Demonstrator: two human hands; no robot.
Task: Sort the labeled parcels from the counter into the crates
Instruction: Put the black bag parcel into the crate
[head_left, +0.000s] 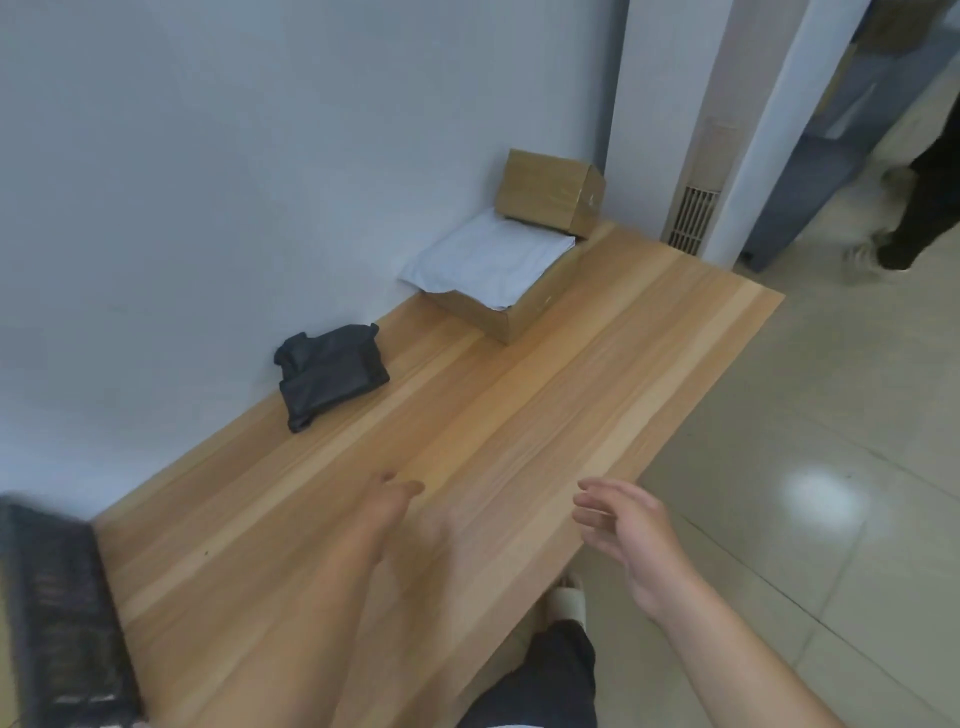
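A black plastic-wrapped parcel (331, 375) lies on the wooden counter (467, 441) close to the wall. Further back, a white soft parcel (488, 260) lies on top of a flat cardboard box (511, 317), and a smaller cardboard box (550, 192) stands behind it in the corner. My left hand (400, 514) hovers blurred over the counter's near half, fingers extended, holding nothing. My right hand (623, 530) is at the counter's right edge, fingers relaxed and empty. A dark slatted crate (62, 613) shows at the lower left edge.
The white wall runs along the counter's left side. Right of the counter is glossy tiled floor (831, 493). Another person's legs and shoes (904, 228) are at the upper right near a grey cabinet. My own leg and shoe (566, 623) are below the counter's edge.
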